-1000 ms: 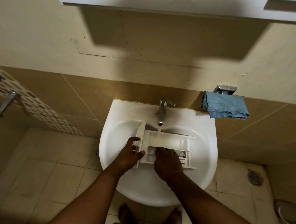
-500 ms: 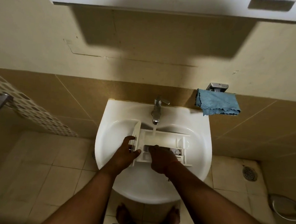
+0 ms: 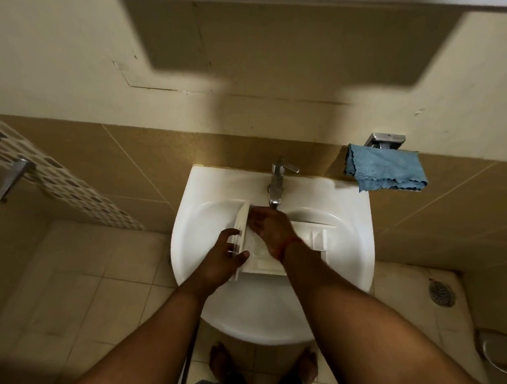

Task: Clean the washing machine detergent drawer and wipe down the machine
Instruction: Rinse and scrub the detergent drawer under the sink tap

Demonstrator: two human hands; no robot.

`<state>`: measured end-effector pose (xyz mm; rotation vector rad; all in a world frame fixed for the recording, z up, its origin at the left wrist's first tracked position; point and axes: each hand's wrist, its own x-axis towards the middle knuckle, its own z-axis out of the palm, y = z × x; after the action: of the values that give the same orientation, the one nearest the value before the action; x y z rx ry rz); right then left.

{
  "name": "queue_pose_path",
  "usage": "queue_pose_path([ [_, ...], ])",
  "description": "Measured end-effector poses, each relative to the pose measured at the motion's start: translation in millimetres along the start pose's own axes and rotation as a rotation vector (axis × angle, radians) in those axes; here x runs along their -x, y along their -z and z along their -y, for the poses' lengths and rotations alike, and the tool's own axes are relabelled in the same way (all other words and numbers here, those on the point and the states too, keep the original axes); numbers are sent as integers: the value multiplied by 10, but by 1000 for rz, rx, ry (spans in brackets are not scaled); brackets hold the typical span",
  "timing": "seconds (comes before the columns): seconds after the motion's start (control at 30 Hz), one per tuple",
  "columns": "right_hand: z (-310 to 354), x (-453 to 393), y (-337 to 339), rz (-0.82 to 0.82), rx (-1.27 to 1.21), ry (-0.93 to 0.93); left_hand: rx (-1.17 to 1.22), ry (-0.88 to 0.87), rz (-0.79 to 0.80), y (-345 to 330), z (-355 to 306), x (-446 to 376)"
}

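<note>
Brown shiny tiles cover the lower wall (image 3: 148,162) in front of me, and above them the wall is plain and pale yellow. Pale square tiles cover the floor (image 3: 74,285), and my bare feet (image 3: 222,363) stand on them under the sink.

From my head camera I look down at a white sink (image 3: 203,230). It is smooth and round at the front. A shiny metal tap (image 3: 277,187) sticks out over the bowl. I cannot tell whether water is running.

My detergent drawer (image 3: 262,258) lies inside the sink bowl, right under the tap. It is white hard plastic, shaped like a long box with little walls that split it into boxes. Its flat front panel (image 3: 241,226) stands up at the left end. The inside looks pale and a bit blurry.

My left hand (image 3: 224,255) holds the front panel, with the thumb on the near side and the fingers curled round the far side. My right hand (image 3: 271,226) reaches across into the drawer near the tap, with its fingers stretched out and pressing on the plastic. I wear a thin red thread (image 3: 287,243) on that wrist.

A soft blue cloth (image 3: 385,171) hangs folded from a metal holder (image 3: 385,140) on the wall, to the right of the tap. A round metal drain (image 3: 442,292) sits in the floor on the right. A metal handle (image 3: 10,179) sticks out from a spotty strip of tiles on the left.
</note>
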<state>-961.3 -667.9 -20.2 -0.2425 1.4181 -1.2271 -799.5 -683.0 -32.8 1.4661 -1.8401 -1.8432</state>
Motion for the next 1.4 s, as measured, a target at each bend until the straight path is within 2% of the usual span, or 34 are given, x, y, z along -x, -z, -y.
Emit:
queue_pose_path([
  [0.07,-309,194,-49,14,497,285,10,-16,0,-4,18,0],
  [0.17,-812,489,85,110,927,591,23,-18,12,3,14,-3],
  [0.2,-936,544,163,102,1109,676,21,-14,15,5,9,-6],
  [0.27,-1042,609,276,107,1331,715,19,-9,12,6,-5,-12],
  [0.47,-1070,748,379,159,1446,746,5,-8,3,3,5,-18],
  [0.53,-1114,795,529,77,1459,770,-4,-7,-2,5,9,-19],
  [0.6,-1048,794,615,-75,1510,612,-11,-15,-1,3,12,-21],
  [0.67,-946,727,537,-147,1554,434,-10,-17,2,-3,16,-20],
  [0.77,-908,637,240,12,1506,446,-13,-14,-8,-6,18,-24],
  [0.83,-879,626,272,108,1501,445,-12,-15,-10,-6,22,-29],
  [1.0,-671,651,703,45,1705,251,-8,-15,-12,-12,20,-18],
  [1.07,-469,529,579,29,1589,240,-5,-14,-9,-15,17,-9],
  [1.1,-343,423,492,-51,1367,229,-3,-12,-9,-16,14,-5],
  [1.17,-50,191,337,-230,554,89,-2,-7,-6,-15,7,-3],
  [1.23,152,36,210,-211,-205,-40,-6,3,-3,-13,-2,-1],
  [1.27,187,9,152,-169,-450,-82,-6,2,-3,-12,0,0],
  [1.3,183,5,112,-134,-551,-113,-3,-2,-3,-17,3,-1],
  [1.33,158,35,79,-88,-496,-109,2,-6,-8,-21,9,1],
  [1.37,86,93,47,-50,-280,-67,8,-11,-16,-25,16,0],
  [1.4,-27,177,38,-21,71,32,11,-17,-26,-28,24,-2],
])
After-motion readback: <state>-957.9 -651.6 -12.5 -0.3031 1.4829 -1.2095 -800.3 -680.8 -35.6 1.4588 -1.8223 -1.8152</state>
